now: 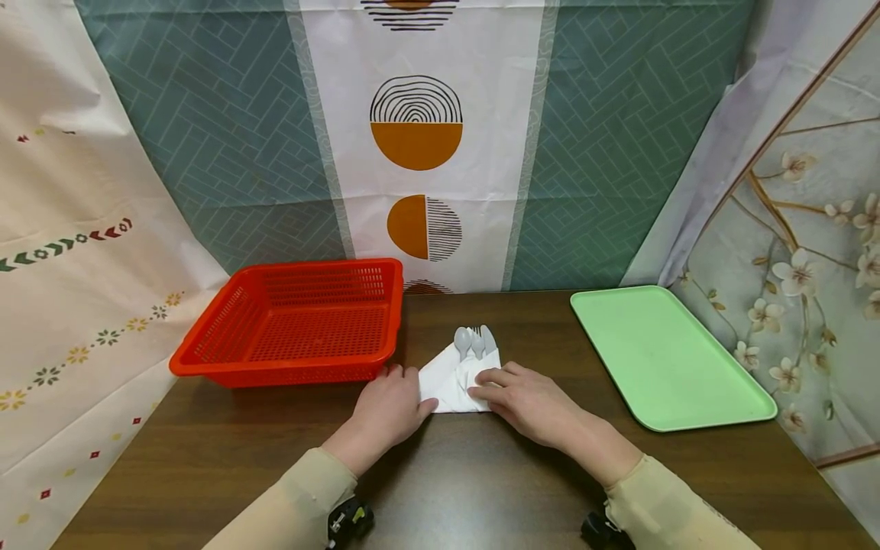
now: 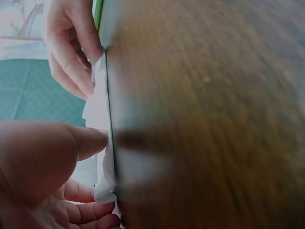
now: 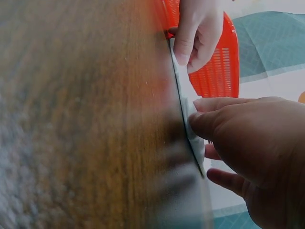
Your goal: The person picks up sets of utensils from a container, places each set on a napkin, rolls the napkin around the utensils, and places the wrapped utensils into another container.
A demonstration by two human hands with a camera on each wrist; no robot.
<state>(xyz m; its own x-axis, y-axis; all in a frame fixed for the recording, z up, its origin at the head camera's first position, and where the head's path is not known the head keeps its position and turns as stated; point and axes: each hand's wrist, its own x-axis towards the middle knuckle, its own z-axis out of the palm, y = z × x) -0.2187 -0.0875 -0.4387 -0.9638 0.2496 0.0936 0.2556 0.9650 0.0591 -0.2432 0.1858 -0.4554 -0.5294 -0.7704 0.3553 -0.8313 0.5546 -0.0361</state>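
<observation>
A folded white napkin [image 1: 450, 386] lies on the table with its pointed folds wrapped over grey plastic cutlery. The heads of a spoon [image 1: 463, 341], a fork [image 1: 477, 342] and a knife [image 1: 488, 339] stick out at its far end; their handles are hidden. My left hand [image 1: 390, 403] rests at the napkin's left edge, its thumb pressing the near left corner. From the right, my right hand [image 1: 529, 401] touches the upper fold with its fingertips. Both wrist views show the napkin low and flat on the wood, between the two hands.
Behind my left hand stands a red perforated plastic basket [image 1: 227, 374]. On the right lies a light green tray [image 1: 677, 351]. The brown wooden table [image 1: 467, 489] ends at a patterned cloth [image 1: 419, 145] hung at the back, with more cloth at both sides.
</observation>
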